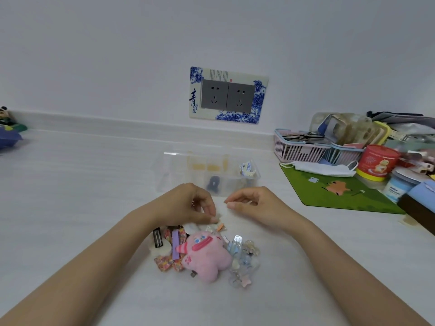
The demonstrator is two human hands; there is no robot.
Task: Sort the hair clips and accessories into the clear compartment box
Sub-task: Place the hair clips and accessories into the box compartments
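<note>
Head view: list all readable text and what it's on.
"青": large blue character, left side of the socket surround.
Smaller characters under it: too blurred to be sure.
Fine print columns and red seal at the top of the surround: too small.
Red tin: label blurred, unreadable.
Blue-white tub: blue print, unreadable.

Bare white counter (82, 184) lies open to the left. A green mat (329, 191) and crowded pink basket (299, 149) block the right. The clear compartment box (207, 172) stands straight ahead.
</note>
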